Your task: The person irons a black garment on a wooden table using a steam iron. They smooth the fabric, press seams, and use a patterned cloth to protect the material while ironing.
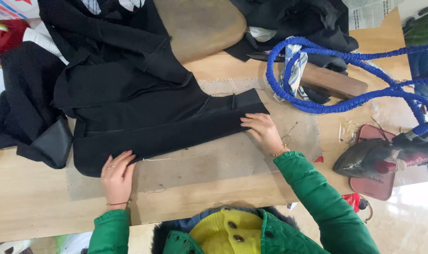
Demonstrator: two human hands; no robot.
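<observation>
A black garment [143, 108] lies spread across a beige pressing cloth [214, 160] on a wooden table [30, 202]. My left hand [116, 178] rests flat, fingers apart, on the garment's lower left edge. My right hand [263, 131] presses flat on the garment's right corner, fingers spread. Both hands hold the folded strip of black fabric down; neither grips anything. I wear green sleeves, a thin bracelet on each wrist.
A dark iron [383, 157] sits on a reddish mat [378, 183] at the right, with a coiled blue hose [345, 101] running to it. A wooden block [334, 82] and a tan padded form [200, 23] lie behind. More black fabric [21, 113] is piled at left.
</observation>
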